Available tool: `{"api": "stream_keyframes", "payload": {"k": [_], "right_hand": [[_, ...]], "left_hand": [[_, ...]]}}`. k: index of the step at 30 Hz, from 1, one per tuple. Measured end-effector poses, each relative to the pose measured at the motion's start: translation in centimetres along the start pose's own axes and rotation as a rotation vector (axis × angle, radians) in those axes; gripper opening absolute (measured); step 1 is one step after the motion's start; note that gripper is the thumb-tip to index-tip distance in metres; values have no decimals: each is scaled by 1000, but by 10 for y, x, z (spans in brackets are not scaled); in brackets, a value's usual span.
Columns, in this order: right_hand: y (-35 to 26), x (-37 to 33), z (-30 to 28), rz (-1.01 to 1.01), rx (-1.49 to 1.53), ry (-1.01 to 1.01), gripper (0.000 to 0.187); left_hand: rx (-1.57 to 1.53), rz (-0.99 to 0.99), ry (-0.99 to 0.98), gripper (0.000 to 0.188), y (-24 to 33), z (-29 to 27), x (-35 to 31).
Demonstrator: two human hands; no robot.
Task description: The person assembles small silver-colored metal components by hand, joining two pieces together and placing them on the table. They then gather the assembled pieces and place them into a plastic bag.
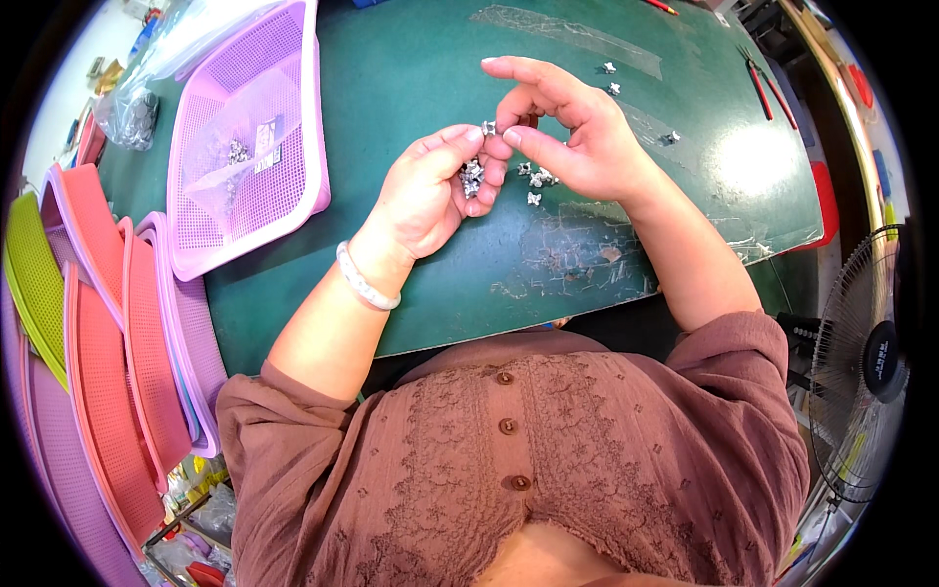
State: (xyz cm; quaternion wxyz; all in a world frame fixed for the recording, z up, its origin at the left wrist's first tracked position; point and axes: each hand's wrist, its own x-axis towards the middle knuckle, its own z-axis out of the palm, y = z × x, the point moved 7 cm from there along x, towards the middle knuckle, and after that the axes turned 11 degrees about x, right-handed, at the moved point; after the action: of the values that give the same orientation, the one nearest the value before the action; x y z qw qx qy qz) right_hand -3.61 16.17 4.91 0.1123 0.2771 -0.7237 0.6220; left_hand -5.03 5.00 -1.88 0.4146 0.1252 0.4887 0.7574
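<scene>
Several small silvery metal parts (471, 177) lie cupped in the curled fingers of my left hand (427, 184). Between its thumb and forefinger, one more such part (489, 128) is pinched at the fingertips. My right hand (584, 134) meets it there, thumb and a finger touching or almost touching that part, the forefinger stretched away to the left. Whether the right fingertips grip the part I cannot tell. On the green table (411, 293), just below my right hand, sits a loose cluster of the same star-like parts (538, 177).
At left stands a lilac mesh basket (181, 220) with a clear plastic bag (245, 161) of metal parts in it. Stacked coloured baskets (108, 391) lean beside the table. Red-handled pliers (758, 90) lie far right, near single parts (671, 137). A fan (861, 362) stands right.
</scene>
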Motion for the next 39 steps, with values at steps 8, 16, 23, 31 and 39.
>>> {"api": "stream_keyframes", "payload": {"k": [8, 16, 23, 31, 39], "right_hand": [[9, 1, -9, 85, -91, 3, 46], [15, -1, 0, 145, -13, -41, 51], [18, 1, -5, 123, -118, 8, 51], [60, 5, -53, 178, -765, 207, 44], [48, 0, -47, 304, -294, 50, 50]], "left_hand": [[52, -7, 120, 23, 4, -9, -1], [235, -35, 193, 22, 0, -9, 1], [278, -55, 224, 23, -1, -9, -1], [301, -32, 225, 23, 3, -12, -1], [258, 4, 235, 20, 3, -19, -1]]}}
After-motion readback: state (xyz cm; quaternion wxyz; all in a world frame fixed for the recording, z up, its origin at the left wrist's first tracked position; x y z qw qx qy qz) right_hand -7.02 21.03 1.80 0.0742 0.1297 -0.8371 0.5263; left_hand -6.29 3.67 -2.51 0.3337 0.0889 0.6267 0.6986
